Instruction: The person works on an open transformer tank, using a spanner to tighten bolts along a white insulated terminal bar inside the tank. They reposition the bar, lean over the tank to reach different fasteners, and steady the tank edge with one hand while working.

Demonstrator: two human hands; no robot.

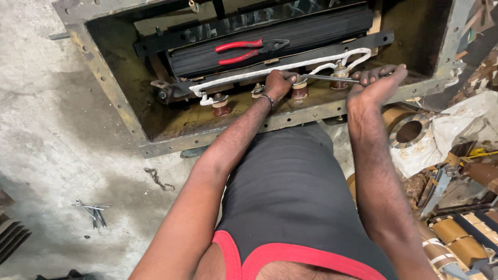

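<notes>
My right hand [377, 82] grips the handle end of a metal spanner [328, 78] that lies across the brown terminal studs inside an open metal tank [112, 98]. My left hand [280, 83] is closed around the spanner's head at a brown insulator stud [299, 91]. A white-wrapped lead [270, 69] runs along the studs. Red-handled pliers [246, 51] lie on top of the black laminated core [270, 39] behind.
Several loose bolts [92, 210] lie on the concrete floor at the left. Paper-wrapped coils [456, 236] and a coil ring [409, 129] crowd the right side with white sheeting [461, 124]. Another insulator stud [221, 106] stands further left in the tank.
</notes>
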